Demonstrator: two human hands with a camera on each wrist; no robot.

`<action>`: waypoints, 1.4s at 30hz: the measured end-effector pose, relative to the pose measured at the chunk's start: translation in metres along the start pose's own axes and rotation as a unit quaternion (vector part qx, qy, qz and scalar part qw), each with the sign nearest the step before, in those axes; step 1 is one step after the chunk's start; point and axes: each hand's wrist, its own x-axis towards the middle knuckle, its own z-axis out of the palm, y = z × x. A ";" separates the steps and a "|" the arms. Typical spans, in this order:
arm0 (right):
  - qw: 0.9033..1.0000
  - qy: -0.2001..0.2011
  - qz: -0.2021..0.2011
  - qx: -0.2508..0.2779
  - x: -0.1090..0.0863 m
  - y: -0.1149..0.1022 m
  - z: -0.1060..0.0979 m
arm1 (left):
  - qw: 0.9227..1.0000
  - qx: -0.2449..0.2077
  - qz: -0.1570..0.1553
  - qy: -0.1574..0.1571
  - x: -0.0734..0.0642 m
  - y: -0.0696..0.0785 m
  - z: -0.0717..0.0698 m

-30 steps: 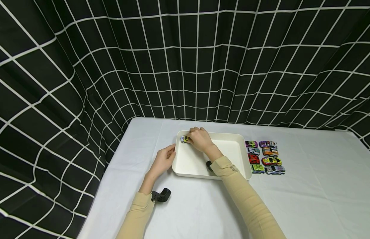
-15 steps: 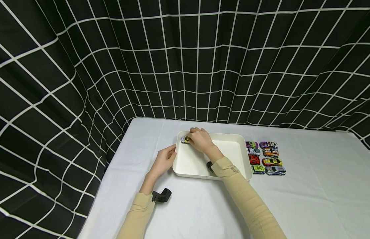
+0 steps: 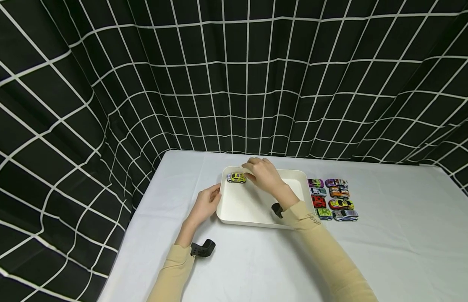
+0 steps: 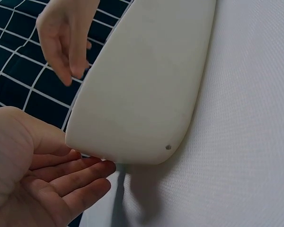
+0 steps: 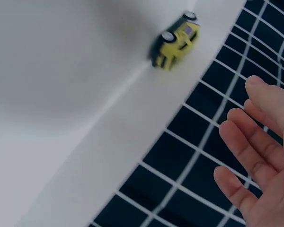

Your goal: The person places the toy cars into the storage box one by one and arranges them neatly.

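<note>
A yellow toy car (image 3: pixel 236 178) with a whitish front sits in the far left corner of the white tray (image 3: pixel 249 205). In the right wrist view the car (image 5: pixel 178 41) stands by the tray wall, apart from the fingers. My right hand (image 3: pixel 265 174) hovers over the tray's far side just right of the car, fingers loosely bent and holding nothing. At the tray's left end is my left hand (image 3: pixel 205 204), its fingertips right at the outer wall. The left wrist view shows those fingers (image 4: pixel 85 182) extended and relaxed beside the tray's corner.
Several toy cars stand in two columns right of the tray, among them a red one (image 3: pixel 318 202), an orange one (image 3: pixel 339 192) and a silver one (image 3: pixel 345 215). A white cloth (image 3: pixel 388 235) covers the table. Behind hangs a black curtain (image 3: pixel 271 84) with white grid lines.
My right hand has let go of the yellow toy car and moved right, leaving it in the tray corner. The left hand stays at the tray's left end.
</note>
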 end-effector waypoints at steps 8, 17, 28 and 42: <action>0.999 0.047 -0.009 -0.026 -0.028 0.010 -0.032 | 1.000 0.007 0.002 0.000 -0.001 -0.001 0.000; 0.996 0.084 -0.004 -0.034 -0.071 0.030 -0.057 | 1.000 0.005 0.002 0.005 -0.003 0.001 -0.001; 0.993 0.086 0.057 -0.052 -0.144 0.062 -0.068 | 1.000 0.005 -0.007 0.007 -0.003 0.002 0.001; 0.989 0.057 0.112 -0.075 -0.206 0.079 -0.077 | 1.000 0.004 -0.013 0.009 -0.003 0.002 0.001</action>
